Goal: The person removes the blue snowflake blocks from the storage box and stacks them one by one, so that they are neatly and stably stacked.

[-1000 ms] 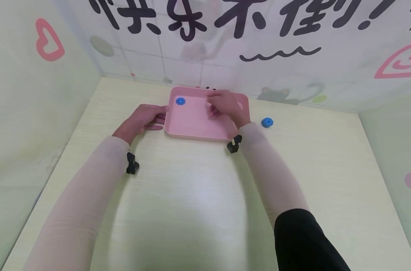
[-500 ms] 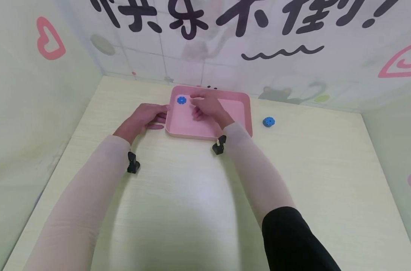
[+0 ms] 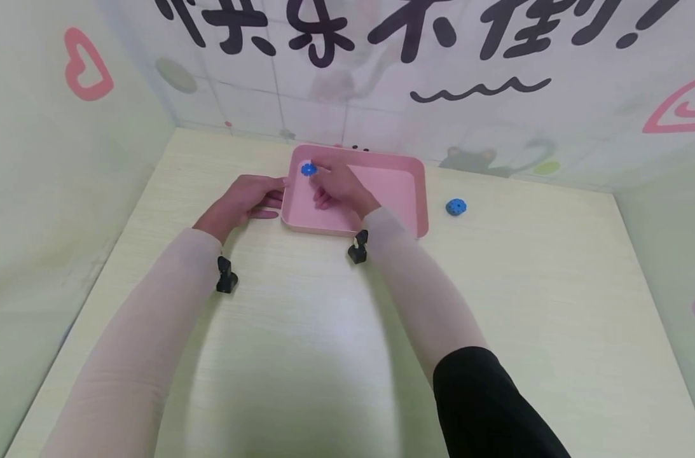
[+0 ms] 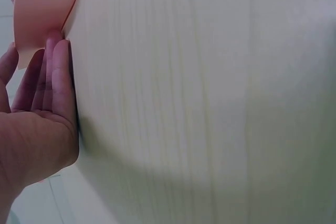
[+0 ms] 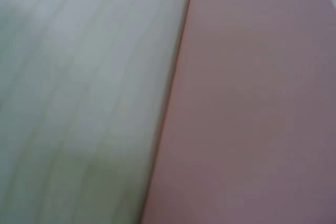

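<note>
A pink tray [image 3: 390, 187] lies near the back wall, and a small blue flower-shaped piece [image 3: 307, 170] sits in its far left corner. My left hand [image 3: 251, 198] rests on the tabletop against the tray's left side; the left wrist view shows its fingers [image 4: 61, 77] extended, their tips at the tray wall [image 4: 44, 9]. Over the tray is my right hand [image 3: 340, 184], with index finger and thumb at the blue piece's right edge and the other fingers bent under. Whether they touch the piece is too small to tell. In the right wrist view only the tray's side [image 5: 247, 103] and the tabletop show.
A second blue piece [image 3: 456, 207], rounded and dotted with dark holes, stands on the pale wooden table [image 3: 301, 331] right of the tray. Printed panels [image 3: 376, 121] enclose the back and both sides.
My right hand has moved left across the tray to the blue flower-shaped piece. The left hand stays at the tray's side. The view has shifted slightly.
</note>
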Tool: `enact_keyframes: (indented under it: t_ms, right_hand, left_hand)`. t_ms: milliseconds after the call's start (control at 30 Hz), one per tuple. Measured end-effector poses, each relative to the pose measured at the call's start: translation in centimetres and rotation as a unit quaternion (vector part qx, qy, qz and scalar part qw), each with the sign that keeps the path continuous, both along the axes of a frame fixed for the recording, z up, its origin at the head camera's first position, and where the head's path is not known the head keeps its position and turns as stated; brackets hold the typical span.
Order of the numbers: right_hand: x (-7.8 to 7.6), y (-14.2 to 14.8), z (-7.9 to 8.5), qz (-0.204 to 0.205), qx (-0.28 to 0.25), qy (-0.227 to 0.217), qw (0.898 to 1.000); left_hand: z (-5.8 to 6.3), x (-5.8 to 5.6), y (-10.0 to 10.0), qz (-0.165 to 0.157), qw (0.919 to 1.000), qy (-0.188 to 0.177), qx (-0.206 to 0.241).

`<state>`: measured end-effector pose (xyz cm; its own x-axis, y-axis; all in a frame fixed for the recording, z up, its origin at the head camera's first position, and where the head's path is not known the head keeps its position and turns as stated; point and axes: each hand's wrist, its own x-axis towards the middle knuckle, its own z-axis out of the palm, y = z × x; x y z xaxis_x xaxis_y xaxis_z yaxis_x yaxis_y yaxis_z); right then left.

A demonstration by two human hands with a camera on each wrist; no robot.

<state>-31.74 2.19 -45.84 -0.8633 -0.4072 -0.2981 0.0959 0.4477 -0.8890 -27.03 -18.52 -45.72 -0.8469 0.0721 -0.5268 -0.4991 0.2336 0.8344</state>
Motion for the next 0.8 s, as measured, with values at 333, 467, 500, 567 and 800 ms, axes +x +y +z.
enact_keyframes:
  t_ms: [333, 467, 500, 567, 800]
  right_hand:
    - [0.0, -0.6, -0.2, -0.001, 0.057, 0.015, 0.998]
    - [0.0, -0.8, -0.2, -0.005, 0.063, 0.013, 0.998]
    - [0.0, -0.9, -0.2, -0.008, 0.063, 0.011, 0.998]
    - [0.1, -1.0, -0.2, -0.016, 0.062, 0.006, 0.998]
    - [0.4, -1.7, -0.2, -0.036, 0.095, 0.031, 0.994]
  left_hand:
    - [-0.2, -0.2, 0.0, 0.001, 1.0000, -0.003, 0.005]
    - [-0.1, -0.2, 0.0, 0.000, 1.0000, -0.006, 0.005]
    - [-0.1, -0.2, 0.0, -0.001, 1.0000, -0.006, 0.004]
    - [-0.1, -0.2, 0.0, -0.001, 1.0000, -0.006, 0.002]
    - [-0.1, -0.2, -0.1, 0.002, 1.0000, -0.006, 0.003]
